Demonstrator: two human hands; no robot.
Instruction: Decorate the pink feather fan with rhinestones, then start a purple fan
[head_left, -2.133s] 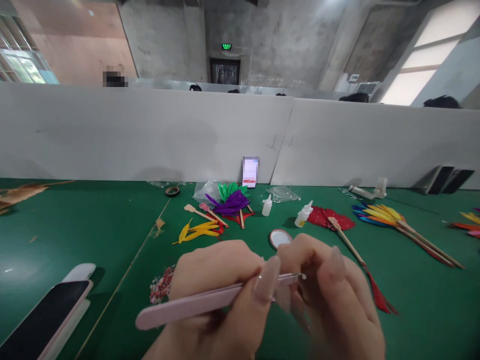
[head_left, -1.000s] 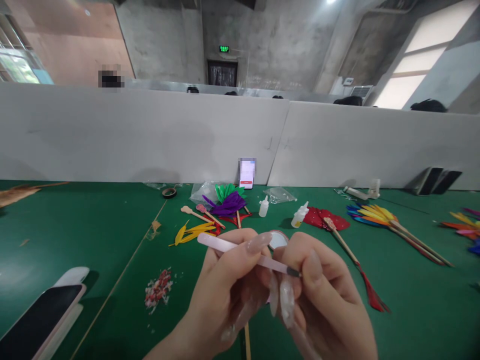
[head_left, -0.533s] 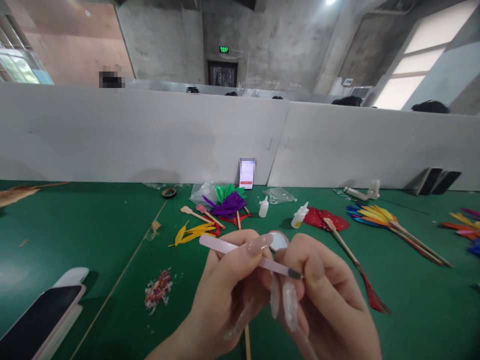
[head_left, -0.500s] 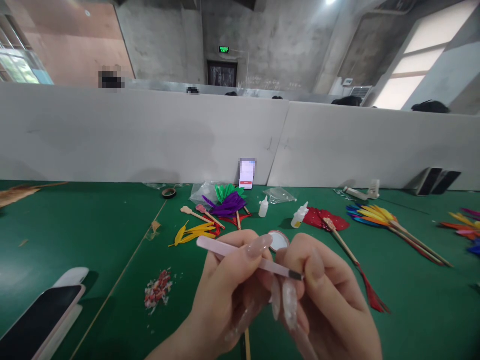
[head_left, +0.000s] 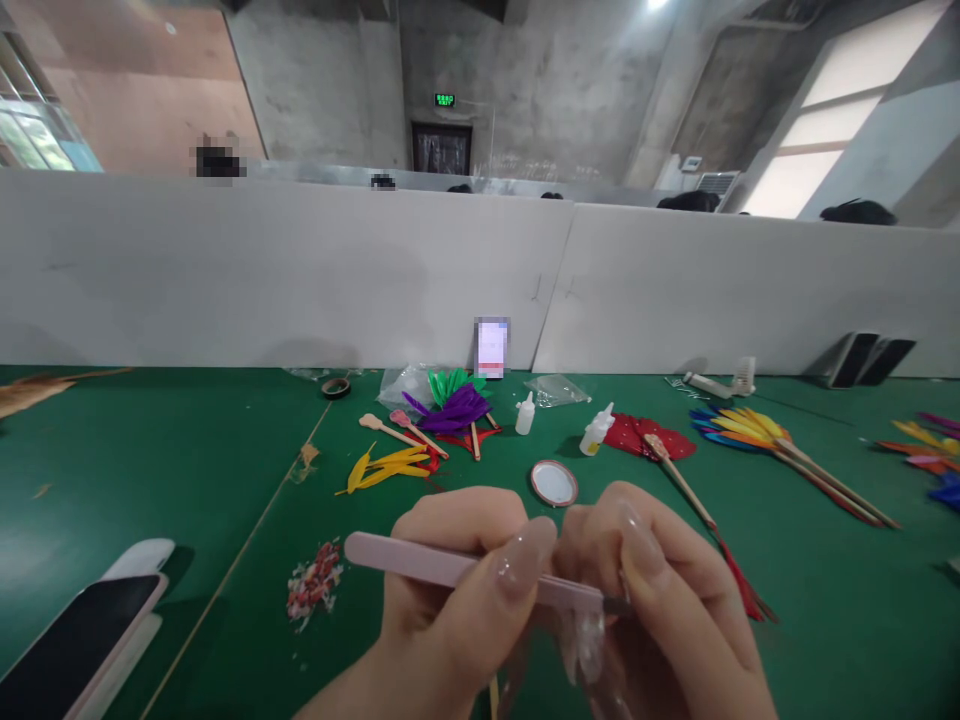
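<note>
In the head view, the left hand (head_left: 457,600) grasps a pair of pink tweezers (head_left: 420,562) between thumb and fingers, the broad end jutting out to its left and the dark tip pointing to the right hand (head_left: 667,590). The right hand is curled, its thumb and fingers bunched at that tip; whether it pinches something small there cannot be told, since the fingers cover the spot. The end of a wooden stick (head_left: 494,694) shows below the left hand, mostly hidden. Just left of the left hand lies a pile of red and white bits (head_left: 315,585), and further to its left, near the lower corner, a dark-screened phone (head_left: 90,640). Beyond the left hand are yellow feathers (head_left: 390,468), with purple feathers (head_left: 454,410) and green feathers (head_left: 450,383) further off. A round white lid (head_left: 554,484) lies just past the gap between the hands. Beyond it stands a small bottle (head_left: 525,414); a second bottle (head_left: 597,432), tilted, is beyond the right hand, beside a red fan (head_left: 637,436) whose handle runs towards that hand's right side. Well to the right of the right hand, a bunch of coloured feathers (head_left: 750,428) rests on the green table (head_left: 232,460).
</note>
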